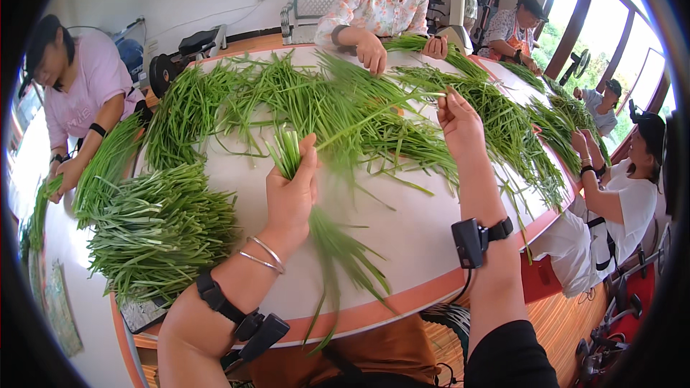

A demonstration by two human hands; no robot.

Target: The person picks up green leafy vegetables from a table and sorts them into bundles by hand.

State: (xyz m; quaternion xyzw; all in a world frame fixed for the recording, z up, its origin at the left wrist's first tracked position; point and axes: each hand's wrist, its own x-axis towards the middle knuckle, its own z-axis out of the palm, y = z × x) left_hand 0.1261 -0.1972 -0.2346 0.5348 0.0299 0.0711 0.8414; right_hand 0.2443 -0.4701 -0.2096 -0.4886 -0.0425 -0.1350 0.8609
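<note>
My left hand (291,190) is closed round a bunch of green chives (287,152). Its pale cut ends point up above the fist, and the long leaves hang below over the table edge, partly blurred. To the right and a little farther off, my right hand (460,126) pinches a chive stalk (429,94) by its whitish end; the leaf stretches back left toward the bunch. Beyond both hands, loose chives (316,104) lie spread across the white table (381,266). A thick stack of chives (162,226) sits left of my left forearm, its cut ends lined up.
Across the table a person in a floral top (377,7) handles chives. Another in pink (93,93) works at the left, and several more sit along the right. More chives (489,115) cover the right side. The table has an orange rim (431,289).
</note>
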